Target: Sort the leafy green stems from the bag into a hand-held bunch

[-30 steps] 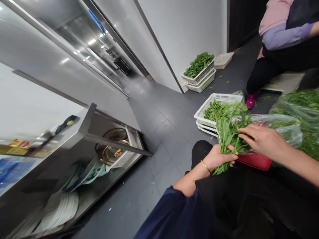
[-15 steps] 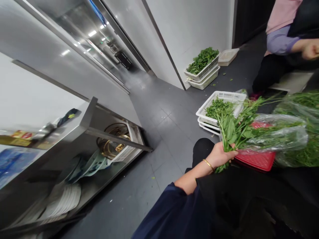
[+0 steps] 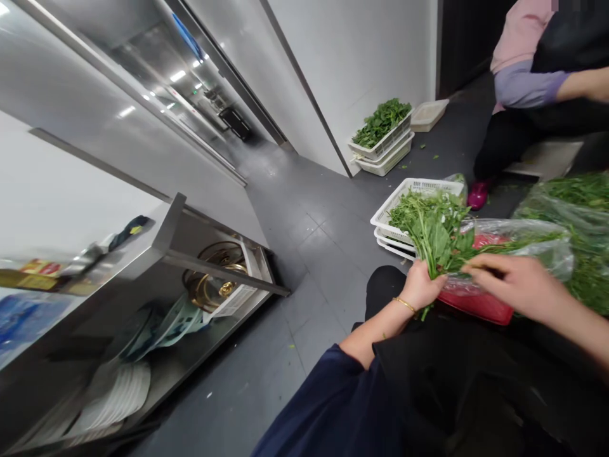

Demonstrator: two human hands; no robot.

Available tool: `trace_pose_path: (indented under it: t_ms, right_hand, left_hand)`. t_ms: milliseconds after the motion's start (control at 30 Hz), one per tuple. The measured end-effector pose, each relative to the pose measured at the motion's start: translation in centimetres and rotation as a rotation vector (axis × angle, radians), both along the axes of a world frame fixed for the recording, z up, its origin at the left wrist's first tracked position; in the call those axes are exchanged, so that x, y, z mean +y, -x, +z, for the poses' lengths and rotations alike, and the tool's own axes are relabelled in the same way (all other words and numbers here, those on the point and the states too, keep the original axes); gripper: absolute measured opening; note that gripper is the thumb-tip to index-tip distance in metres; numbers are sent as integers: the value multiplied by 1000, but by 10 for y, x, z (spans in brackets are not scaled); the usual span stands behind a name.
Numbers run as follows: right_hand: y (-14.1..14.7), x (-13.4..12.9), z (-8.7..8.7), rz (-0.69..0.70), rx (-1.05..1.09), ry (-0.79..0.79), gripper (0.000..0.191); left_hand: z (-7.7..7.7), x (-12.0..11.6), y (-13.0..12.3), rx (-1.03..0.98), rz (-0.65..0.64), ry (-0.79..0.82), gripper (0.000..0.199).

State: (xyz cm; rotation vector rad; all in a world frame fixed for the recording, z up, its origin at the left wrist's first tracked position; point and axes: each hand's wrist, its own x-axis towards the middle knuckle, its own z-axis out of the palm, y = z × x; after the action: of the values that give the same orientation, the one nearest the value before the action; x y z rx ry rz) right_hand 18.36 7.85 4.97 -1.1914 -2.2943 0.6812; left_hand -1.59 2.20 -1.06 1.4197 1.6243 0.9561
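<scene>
Leafy bunch green; front basket white; container red; sleeve navy; bracelet gold.

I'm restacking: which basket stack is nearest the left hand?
The basket stack beside the red tray, just past the left hand; the other stack stands by the wall.

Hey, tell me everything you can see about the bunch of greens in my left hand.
The bunch of greens has slender, lighter green stems and flat, darker leaves that look fresh. Your left hand grips it around the stems, whose ends poke out below the fist. The leafy part slants up and away from you, in front of the white basket in this view; I can't tell whether they touch. Your right hand has its fingertips at the leaves' right edge.
</scene>
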Motion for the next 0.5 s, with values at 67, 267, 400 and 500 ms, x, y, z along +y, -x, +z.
trace_pose_path:
  t_ms: [67, 267, 400, 500]
  right_hand:
    - [39, -4, 3, -8, -5, 6, 30]
    - [56, 3, -10, 6, 114, 63, 36]
    - [33, -12, -15, 27, 392, 138, 30]
    - [28, -27, -13, 152, 456, 118, 18]
  left_hand:
    - [-1, -2, -7, 89, 14, -36, 12]
    - [8, -13, -9, -389, -20, 146, 32]
    - [11, -18, -4, -998, -112, 347, 64]
    - [8, -16, -4, -1240, -67, 379, 68]
